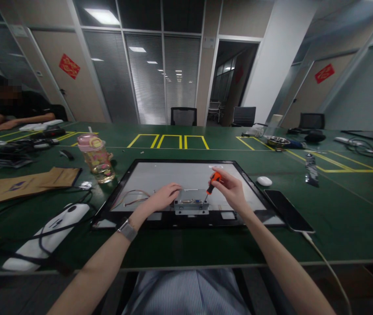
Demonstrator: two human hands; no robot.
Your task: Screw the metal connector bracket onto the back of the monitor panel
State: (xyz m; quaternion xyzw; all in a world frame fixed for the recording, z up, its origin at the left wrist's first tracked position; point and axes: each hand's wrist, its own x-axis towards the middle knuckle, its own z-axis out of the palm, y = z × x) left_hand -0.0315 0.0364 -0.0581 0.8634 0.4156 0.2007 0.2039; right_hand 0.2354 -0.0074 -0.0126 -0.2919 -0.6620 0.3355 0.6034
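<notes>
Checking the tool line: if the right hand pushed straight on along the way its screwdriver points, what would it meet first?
Probably the grey metal bracket on the monitor panel; the right hand aims the screwdriver down-left at its right end, though contact is unclear.

No legible text on the red door signs [69, 66]

Dim room, lit by ceiling panels [103, 16] overhead — soft shadows on the bench [337, 205]. Strong wide-angle bending at edges, walls lean. Centre sharp, corners smeared — mild glare on monitor back [173, 175].
</notes>
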